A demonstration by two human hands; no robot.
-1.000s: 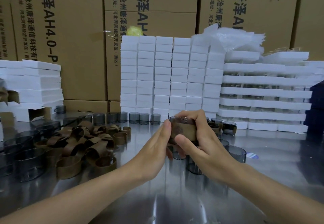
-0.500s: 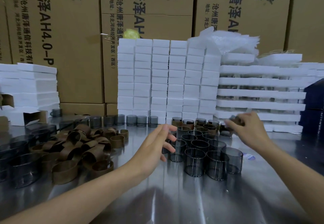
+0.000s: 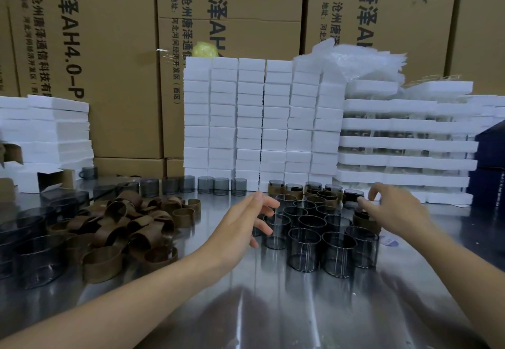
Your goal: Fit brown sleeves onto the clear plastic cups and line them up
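Our left hand with fingers spread, holding nothing, beside the bare clear cups clustered mid steel table, our right hand loosely bent at the right end of the row of sleeved cups behind them, whether it grips one we cannot tell, brown sleeves piled at left.

Left hand and right hand flank clear cups.

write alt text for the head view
Two bare hands hover over a cluster of clear cups on a metal table: the left hand open beside it, the right hand at a sleeved cup in the back row. Brown sleeves lie left; white foam stacks and cardboard boxes stand behind.
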